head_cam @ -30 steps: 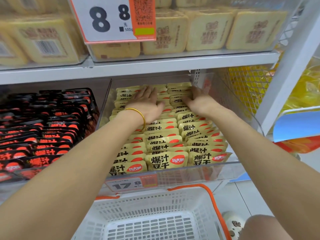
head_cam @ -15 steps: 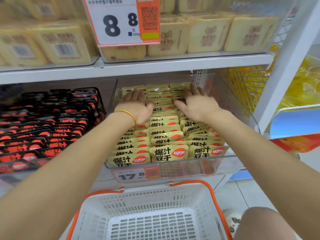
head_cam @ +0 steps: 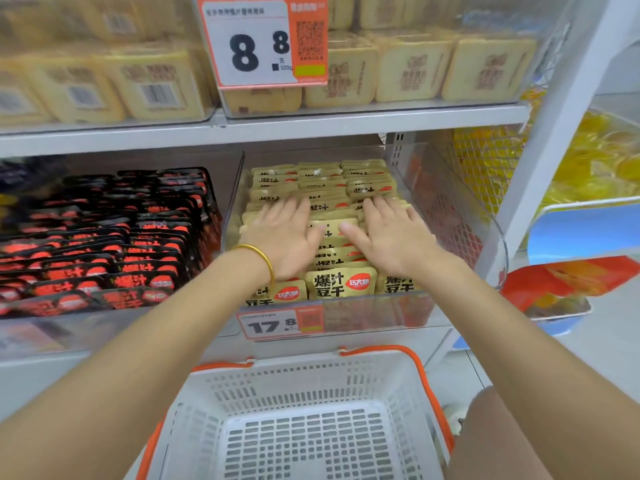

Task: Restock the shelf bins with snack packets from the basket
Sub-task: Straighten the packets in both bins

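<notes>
A white metal shelf (head_cam: 346, 119) is seen spanning the view, and pale square packs (head_cam: 412, 69) are stored in clear containers on its upper level. A white slotted basket (head_cam: 311, 382) with orange handles is seen below the shelf front, just under the middle of the lower level, with its perforated floor turned to the camera.

On the lower level, black-and-red packets (head_cam: 104, 244) are lined up at the left. Just beside them, a clear bin (head_cam: 374, 315) is filled with yellow snack packets (head_cam: 341, 282), which are arranged in three rows running front to back and stacked leaning against one another.

The left hand (head_cam: 287, 237) is laid palm-down on the left and middle rows, and the right hand (head_cam: 391, 237) on the middle and right rows. The thumbs are brought near each other over the middle row but are kept apart. The fingers (head_cam: 277, 211) of both hands are held straight and slightly apart, pressed flat on the packet tops; no packet is gripped.

A large price tag (head_cam: 252, 46) marked 8.8 is hung from the upper level, and a smaller tag (head_cam: 273, 325) marked 17.8 is fixed to the front of the bin. A gold bangle (head_cam: 258, 256) is worn on the left wrist.
</notes>
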`<state>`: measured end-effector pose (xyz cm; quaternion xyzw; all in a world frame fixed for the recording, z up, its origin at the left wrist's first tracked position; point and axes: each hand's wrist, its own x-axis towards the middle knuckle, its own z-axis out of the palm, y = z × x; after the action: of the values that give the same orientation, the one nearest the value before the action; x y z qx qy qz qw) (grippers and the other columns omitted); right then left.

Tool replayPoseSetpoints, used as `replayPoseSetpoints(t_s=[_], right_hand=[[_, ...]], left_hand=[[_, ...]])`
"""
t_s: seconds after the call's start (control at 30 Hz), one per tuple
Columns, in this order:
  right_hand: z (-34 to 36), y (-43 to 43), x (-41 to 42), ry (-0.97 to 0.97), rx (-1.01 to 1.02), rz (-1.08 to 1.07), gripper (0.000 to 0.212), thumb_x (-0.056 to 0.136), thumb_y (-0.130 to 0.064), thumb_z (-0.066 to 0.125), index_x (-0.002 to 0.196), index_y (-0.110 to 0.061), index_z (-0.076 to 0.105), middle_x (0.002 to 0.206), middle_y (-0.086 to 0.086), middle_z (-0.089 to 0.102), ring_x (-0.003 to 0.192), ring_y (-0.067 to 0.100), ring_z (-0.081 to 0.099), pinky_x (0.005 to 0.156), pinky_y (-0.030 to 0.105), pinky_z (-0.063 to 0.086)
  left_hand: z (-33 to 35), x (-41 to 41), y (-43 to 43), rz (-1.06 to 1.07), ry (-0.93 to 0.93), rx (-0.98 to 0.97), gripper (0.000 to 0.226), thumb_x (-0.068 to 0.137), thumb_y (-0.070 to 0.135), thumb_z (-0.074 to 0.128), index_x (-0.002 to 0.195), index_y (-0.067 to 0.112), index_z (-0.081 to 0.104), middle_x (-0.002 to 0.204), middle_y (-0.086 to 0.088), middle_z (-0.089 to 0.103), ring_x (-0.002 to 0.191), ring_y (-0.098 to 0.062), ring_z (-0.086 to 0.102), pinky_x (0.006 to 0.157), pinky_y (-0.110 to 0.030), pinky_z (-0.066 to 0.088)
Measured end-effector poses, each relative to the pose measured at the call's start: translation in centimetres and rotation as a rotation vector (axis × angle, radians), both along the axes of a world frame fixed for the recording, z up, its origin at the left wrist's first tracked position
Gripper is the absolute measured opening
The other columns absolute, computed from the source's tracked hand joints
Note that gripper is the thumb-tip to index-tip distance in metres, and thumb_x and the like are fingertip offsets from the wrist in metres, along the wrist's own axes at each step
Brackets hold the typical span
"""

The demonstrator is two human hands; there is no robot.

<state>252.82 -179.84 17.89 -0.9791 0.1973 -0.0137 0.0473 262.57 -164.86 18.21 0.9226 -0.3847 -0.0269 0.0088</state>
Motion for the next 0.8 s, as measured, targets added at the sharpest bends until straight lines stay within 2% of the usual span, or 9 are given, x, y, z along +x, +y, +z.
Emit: replayPoseSetpoints(t_s=[0.13,0.27,0.33,0.5,0.8], right_hand=[[-0.5,1.0,0.1,0.049,0.032,0.020,0.082,0.091,-0.065,0.008,0.152,-0.011,0.007,0.160,0.006,0.003,0.147,0.019,0.000,0.118,0.048,0.001],[0.7,0.4,-1.0,-0.110,0.104,0.007,0.070,0.097,-0.056,0.013,0.151,-0.012,0.017,0.159,0.004,0.013,0.147,0.018,0.008,0.118,0.047,0.005],[0.9,0.0,-1.9,-0.150,0.069,-0.021,0.068,0.098,-0.054,0.013,0.151,-0.012,0.015,0.159,0.004,0.011,0.147,0.018,0.006,0.117,0.046,0.005],[-0.6,0.9,-2.6,0.043,0.008,0.016,0.065,0.099,-0.051,0.010,0.152,-0.013,0.009,0.160,0.004,-0.001,0.147,0.018,-0.001,0.118,0.044,0.002],[-0.5,0.5,-2.7,0.067,0.001,0.046,0.061,0.101,-0.045,0.012,0.152,-0.014,0.008,0.160,0.002,-0.005,0.147,0.017,-0.005,0.119,0.044,0.000]], left_hand=[[-0.8,-1.2,0.7,-0.002,0.029,0.004,0.058,0.100,0.043,0.010,0.151,0.016,0.001,0.159,-0.006,-0.009,0.146,-0.017,-0.009,0.119,-0.036,-0.003],[0.0,-1.7,0.5,0.025,0.090,-0.003,0.060,0.100,0.046,0.009,0.151,0.017,-0.001,0.158,-0.005,-0.011,0.146,-0.016,-0.010,0.119,-0.036,-0.004],[0.3,-2.9,-0.1,0.019,0.118,-0.008,0.060,0.099,0.047,0.008,0.151,0.019,-0.003,0.158,-0.004,-0.012,0.145,-0.016,-0.011,0.119,-0.036,-0.005],[-0.7,-4.6,-1.0,0.013,0.076,0.027,0.057,0.099,0.046,0.007,0.151,0.024,-0.002,0.158,-0.004,-0.011,0.146,-0.018,-0.012,0.118,-0.039,-0.006],[-0.8,-4.9,-1.0,0.037,0.065,0.060,0.057,0.099,0.046,0.007,0.151,0.026,-0.006,0.158,-0.004,-0.013,0.145,-0.017,-0.013,0.118,-0.039,-0.006]])
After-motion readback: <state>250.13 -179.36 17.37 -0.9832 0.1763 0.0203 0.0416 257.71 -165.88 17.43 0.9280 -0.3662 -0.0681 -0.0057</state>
